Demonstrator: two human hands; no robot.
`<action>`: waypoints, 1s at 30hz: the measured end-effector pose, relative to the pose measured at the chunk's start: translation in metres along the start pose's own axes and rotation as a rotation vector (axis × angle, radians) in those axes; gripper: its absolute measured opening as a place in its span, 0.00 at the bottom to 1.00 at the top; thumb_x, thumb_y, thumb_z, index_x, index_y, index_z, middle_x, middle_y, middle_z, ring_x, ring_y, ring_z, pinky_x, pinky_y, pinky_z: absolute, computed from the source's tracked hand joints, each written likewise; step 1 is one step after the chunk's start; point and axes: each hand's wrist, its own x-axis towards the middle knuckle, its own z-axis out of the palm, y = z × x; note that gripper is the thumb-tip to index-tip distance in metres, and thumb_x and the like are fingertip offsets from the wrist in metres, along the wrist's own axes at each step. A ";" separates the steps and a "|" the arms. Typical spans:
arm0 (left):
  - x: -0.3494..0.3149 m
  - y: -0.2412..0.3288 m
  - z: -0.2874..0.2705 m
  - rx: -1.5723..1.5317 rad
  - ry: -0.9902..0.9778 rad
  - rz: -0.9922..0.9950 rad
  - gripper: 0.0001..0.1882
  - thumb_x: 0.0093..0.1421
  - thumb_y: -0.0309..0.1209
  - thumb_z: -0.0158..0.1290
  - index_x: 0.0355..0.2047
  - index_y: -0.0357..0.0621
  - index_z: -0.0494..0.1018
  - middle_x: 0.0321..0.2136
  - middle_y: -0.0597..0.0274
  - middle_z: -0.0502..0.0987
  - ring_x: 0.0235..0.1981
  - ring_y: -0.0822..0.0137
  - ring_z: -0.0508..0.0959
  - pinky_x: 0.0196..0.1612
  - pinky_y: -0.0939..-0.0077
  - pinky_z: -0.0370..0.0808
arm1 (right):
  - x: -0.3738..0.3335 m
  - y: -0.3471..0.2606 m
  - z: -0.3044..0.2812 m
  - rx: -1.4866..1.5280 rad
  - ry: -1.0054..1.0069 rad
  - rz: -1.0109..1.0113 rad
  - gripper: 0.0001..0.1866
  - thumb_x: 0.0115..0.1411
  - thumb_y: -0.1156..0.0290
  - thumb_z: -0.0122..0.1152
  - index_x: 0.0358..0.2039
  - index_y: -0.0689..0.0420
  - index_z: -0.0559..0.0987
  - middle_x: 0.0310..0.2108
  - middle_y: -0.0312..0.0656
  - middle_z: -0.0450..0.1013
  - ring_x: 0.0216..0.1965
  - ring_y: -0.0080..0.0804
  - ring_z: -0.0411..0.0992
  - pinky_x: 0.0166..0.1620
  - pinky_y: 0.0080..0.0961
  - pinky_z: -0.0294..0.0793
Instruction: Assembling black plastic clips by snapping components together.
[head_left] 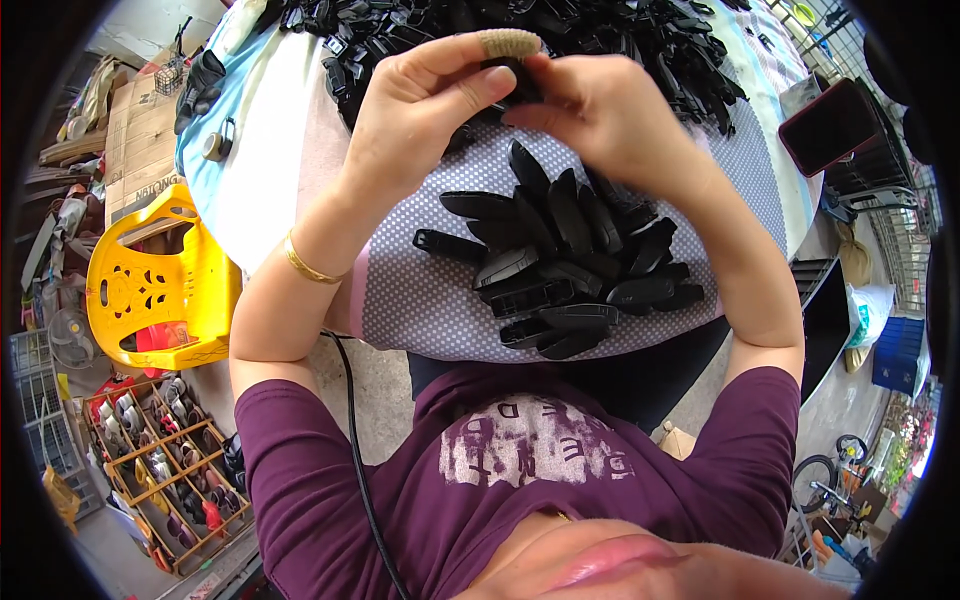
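Observation:
Both hands are raised over the table, fingertips meeting around a small black plastic piece (522,88). My left hand (425,115) pinches it between thumb and index finger; a beige ribbed cover (510,43) wraps that index fingertip. From the other side my right hand (610,115) grips the same piece, its fingers closed and slightly blurred. Most of the piece is hidden by the fingers. Below the hands, a heap of longer black plastic parts (570,225) lies on the dotted grey cloth (400,290). A larger pile of small black parts (670,60) spreads beyond them.
A yellow plastic chair (205,290) stands left of the table. On the table's left side lie a round metallic item (218,140) and a black glove-like object (200,90). A phone (830,125) is at the right edge. A black cable (350,430) hangs beside my left arm.

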 end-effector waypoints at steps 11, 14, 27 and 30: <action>-0.010 0.003 0.026 0.685 -0.480 0.466 0.20 0.44 0.34 0.63 0.39 0.41 0.76 0.36 0.59 0.76 0.39 0.60 0.72 0.43 0.69 0.71 | -0.002 0.023 0.018 -0.430 -0.182 -0.033 0.08 0.49 0.65 0.60 0.26 0.56 0.78 0.27 0.39 0.71 0.32 0.38 0.73 0.35 0.30 0.74; 0.001 -0.006 -0.001 1.106 -0.254 0.481 0.13 0.45 0.24 0.59 0.34 0.43 0.77 0.33 0.61 0.75 0.37 0.61 0.71 0.42 0.70 0.71 | -0.009 0.019 0.021 -0.412 -0.021 -0.039 0.08 0.47 0.68 0.61 0.24 0.58 0.75 0.27 0.39 0.69 0.30 0.38 0.71 0.32 0.32 0.72; -0.003 -0.011 -0.014 1.303 -0.328 0.230 0.11 0.47 0.21 0.55 0.33 0.40 0.76 0.29 0.59 0.73 0.37 0.59 0.70 0.43 0.70 0.71 | -0.009 0.025 -0.016 -0.245 -0.166 0.088 0.18 0.52 0.74 0.53 0.45 0.59 0.73 0.27 0.43 0.75 0.26 0.31 0.73 0.32 0.21 0.72; 0.003 -0.014 -0.011 1.157 -0.216 0.164 0.09 0.48 0.21 0.56 0.32 0.39 0.76 0.27 0.59 0.74 0.34 0.59 0.73 0.41 0.71 0.72 | -0.007 0.024 -0.011 0.334 -0.056 0.171 0.14 0.61 0.78 0.44 0.47 0.66 0.72 0.32 0.39 0.75 0.30 0.22 0.74 0.33 0.16 0.74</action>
